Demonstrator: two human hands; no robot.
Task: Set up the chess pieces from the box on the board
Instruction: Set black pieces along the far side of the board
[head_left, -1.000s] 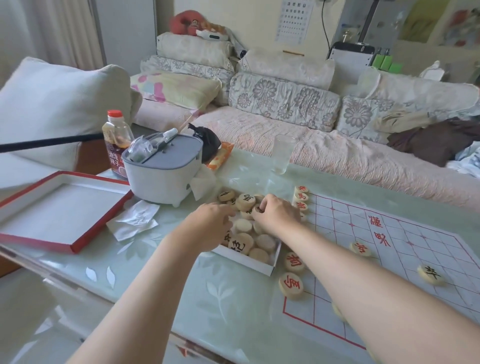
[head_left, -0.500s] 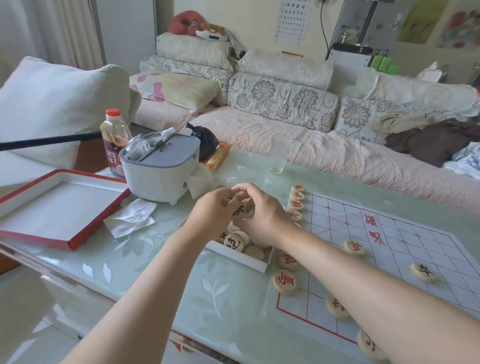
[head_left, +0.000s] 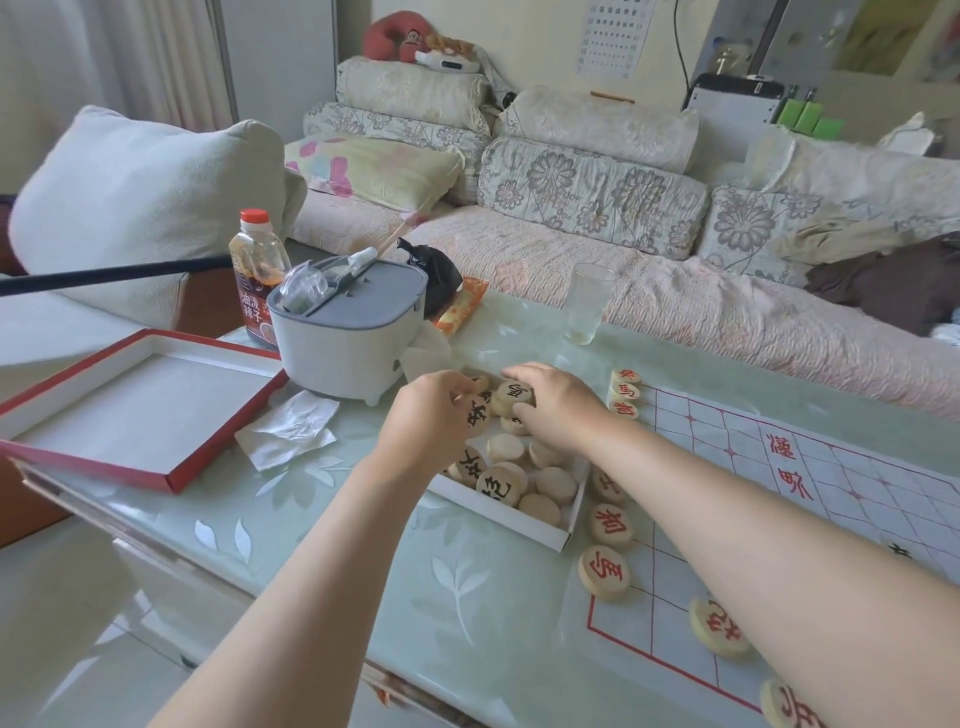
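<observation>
both hands are working in the box (head_left: 519, 525), which is sitting on the counter (head_left: 311, 545) tight against the left edge of the board (head_left: 727, 431). the left hand (head_left: 431, 421) is curling its fingers round a black-lettered piece (head_left: 478, 413) and pinching it just above the pile. the right hand (head_left: 558, 405) is arching over the heap, thumb and fingertips closing on the top piece (head_left: 514, 393). the danger, as i'm reading it, is that the discs are lying loosely heaped, so a hurried lift is likely to be dragging a neighbour over the low rim and sending it rolling across the slick counter. the right forearm is also hanging low over the board's near corner, so a careless swing back could be sweeping the red pieces (head_left: 610, 525) out of line or shifting the thin sheet under them. now the count: eight red pieces are showing along the board's edges, three at the far end, three beside the box and two nearer the camera. one dark-lettered piece (head_left: 896, 550) is peeking out past the forearm. two are lying letter-up in the box and at least four are lying blank side up, with more hiding under the hands. one glass (head_left: 587, 301), one sauce bottle (head_left: 257, 270) and one red-edged lid (head_left: 140, 405) are standing by.
</observation>
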